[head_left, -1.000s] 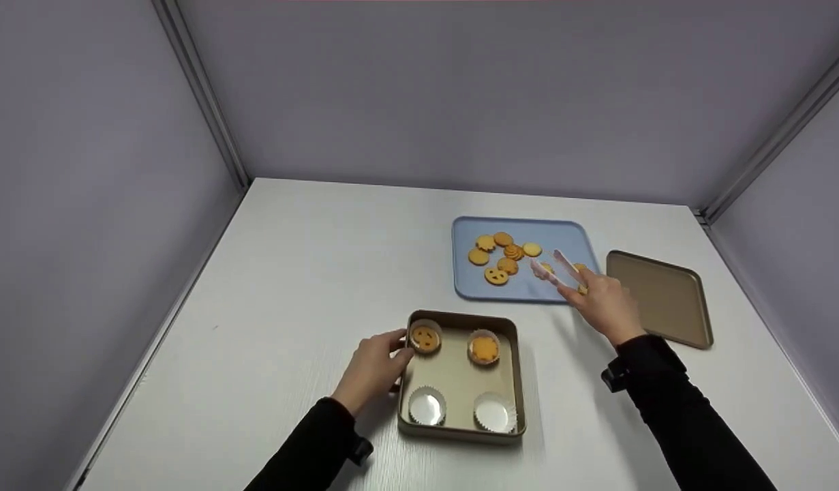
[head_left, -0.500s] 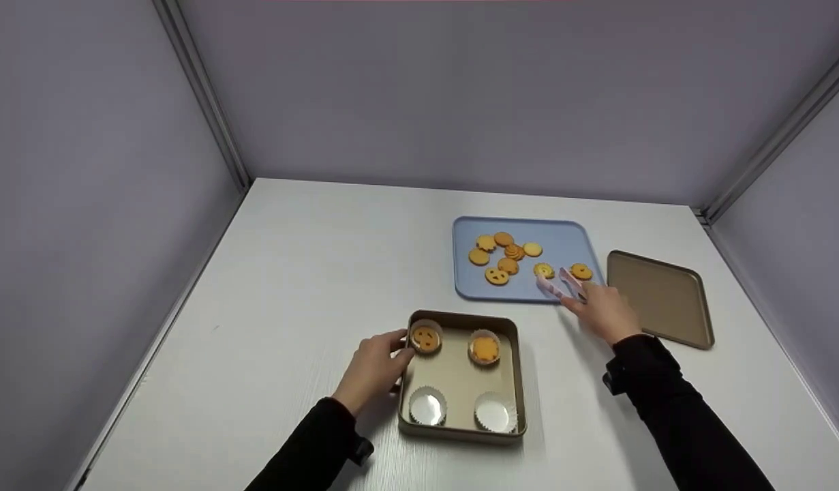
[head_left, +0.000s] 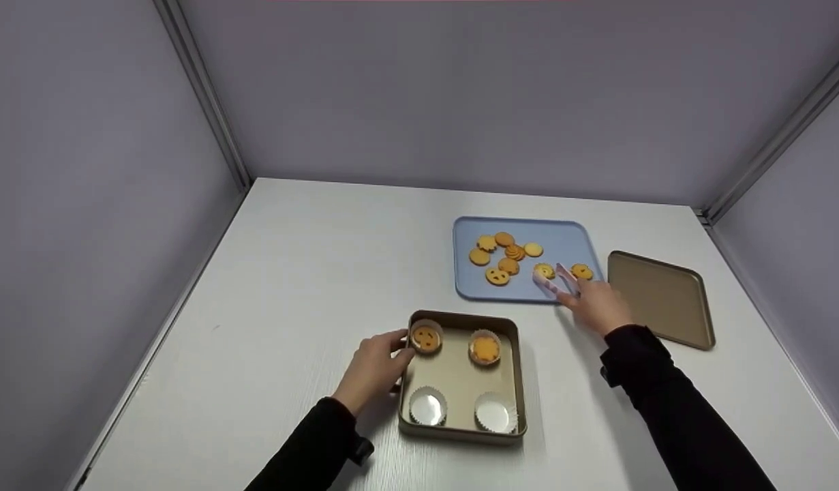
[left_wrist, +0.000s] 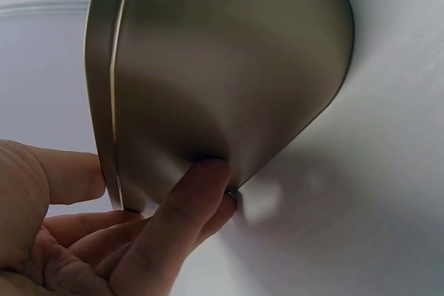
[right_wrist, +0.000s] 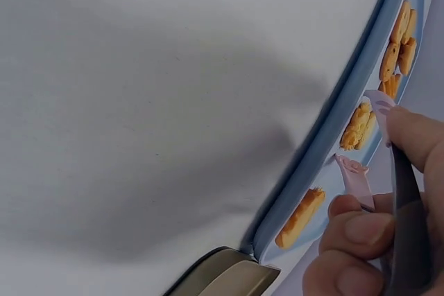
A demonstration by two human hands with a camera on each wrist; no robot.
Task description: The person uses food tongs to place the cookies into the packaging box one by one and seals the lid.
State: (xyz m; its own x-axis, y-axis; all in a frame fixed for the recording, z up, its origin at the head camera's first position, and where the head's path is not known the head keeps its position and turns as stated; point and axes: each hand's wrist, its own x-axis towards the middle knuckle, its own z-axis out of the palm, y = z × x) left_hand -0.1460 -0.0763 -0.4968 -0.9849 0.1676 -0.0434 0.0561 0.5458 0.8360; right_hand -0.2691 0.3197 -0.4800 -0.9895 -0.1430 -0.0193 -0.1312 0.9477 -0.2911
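My left hand (head_left: 374, 363) grips the left wall of a square gold-brown baking tin (head_left: 461, 434), thumb at the rim and fingers against the outside in the left wrist view. Inside the tin, two paper cups hold a face-like cookie (head_left: 426, 338) and a flower-shaped cookie (head_left: 486, 349); two more cups near the front hold nothing. With my right hand (head_left: 600, 305) I hold small pink tongs (right_wrist: 357, 179), their tips spread apart over the blue tray (head_left: 474, 290). A ridged round cookie (head_left: 544, 270) lies right by the tongs' left tip.
Several cookies (head_left: 508, 266) cluster on the tray's left half, and a flower-edged one (head_left: 582, 271) lies near its right edge. A shallow brown lid or pan (head_left: 664, 300) lies right of the tray. Grey partition walls (head_left: 460, 95) enclose the white table.
The tongs drew back toward the tray's front edge, then edged slightly forward to the ridged cookie, tips still apart. My left hand and the tin stay put.
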